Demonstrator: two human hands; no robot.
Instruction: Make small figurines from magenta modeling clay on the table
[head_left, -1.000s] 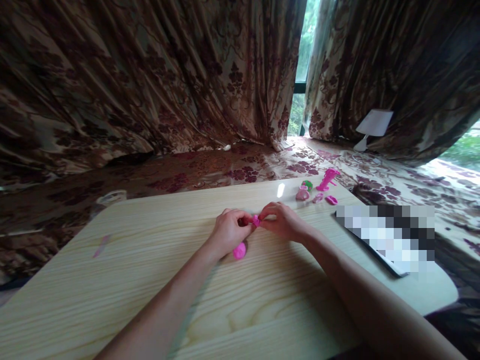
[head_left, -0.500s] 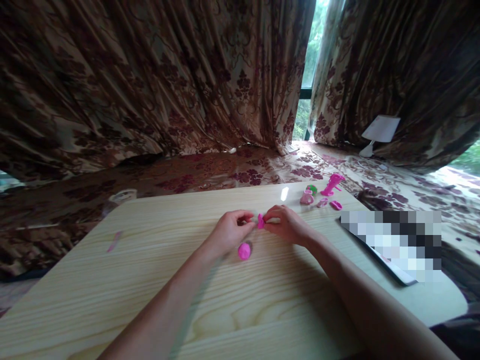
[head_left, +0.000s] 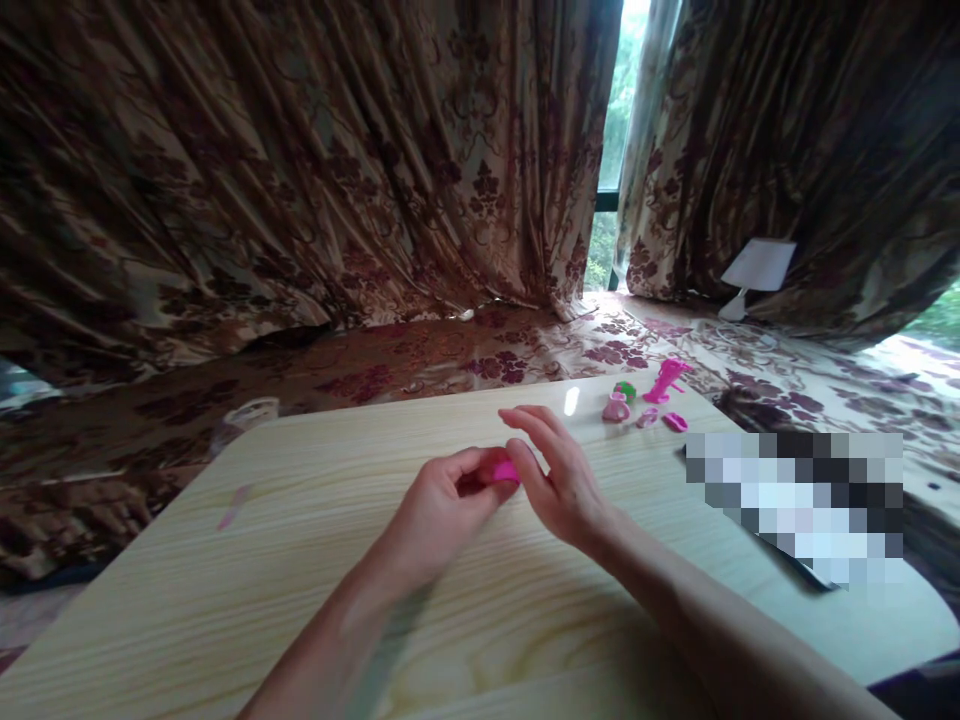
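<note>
My left hand [head_left: 450, 500] pinches a lump of bright pink modelling clay [head_left: 505, 471] above the middle of the table. My right hand [head_left: 559, 480] is beside it with the fingers stretched out and apart. Its thumb reaches over to the clay and seems to press on it. The fingers hide part of the lump, so whether it is one piece or two cannot be made out.
At the table's [head_left: 300, 600] far right corner stand a bright pink figure [head_left: 666, 380], a pale pink pot-like piece [head_left: 616, 407], a green piece [head_left: 625, 390] and small pink pieces [head_left: 675, 422]. A blurred-out flat object [head_left: 795, 510] lies right. A pink strip [head_left: 233, 507] lies left.
The round pink lump has left the tabletop and pink clay is now in my left hand. My right hand's pinch on the small pink piece has opened, its fingers spreading.
</note>
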